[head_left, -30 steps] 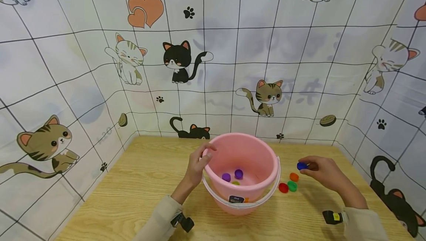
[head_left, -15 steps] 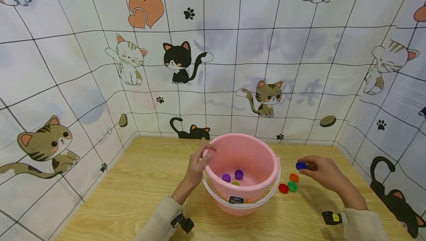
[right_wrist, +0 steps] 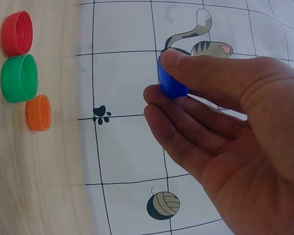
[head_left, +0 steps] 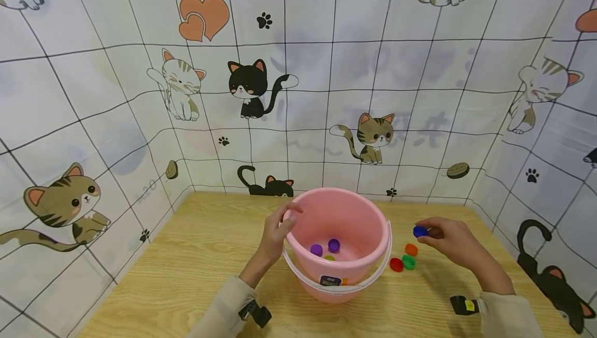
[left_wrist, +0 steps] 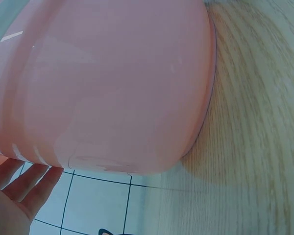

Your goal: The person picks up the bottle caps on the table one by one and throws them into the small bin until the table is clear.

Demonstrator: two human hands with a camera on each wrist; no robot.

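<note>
A pink bucket [head_left: 342, 224] stands upright on the wooden table, its white handle [head_left: 342, 290] hanging down at the front. My left hand [head_left: 275, 231] grips the bucket's left rim, thumb inside the wall; in the left wrist view its fingers [left_wrist: 34, 186] lie against the outside. Between thumb and fingers my right hand [head_left: 450, 239] pinches a blue bottle cap [right_wrist: 172, 81], held above the table right of the bucket. Below it lie a red cap [head_left: 396, 265], a green cap [head_left: 409, 262] and an orange cap [head_left: 411, 249]. Inside the bucket are two purple caps [head_left: 316, 250] and something yellow-green [head_left: 329, 258], partly hidden.
The light wooden table [head_left: 210, 255] spreads around the bucket. Cloth walls [head_left: 308, 68] with a grid and cat prints enclose it at the back and both sides. The back wall rises just behind the bucket.
My right hand has shifted very slightly left with the blue cap. The left hand and the bucket hold their place, and the caps on the table stay where they were.
</note>
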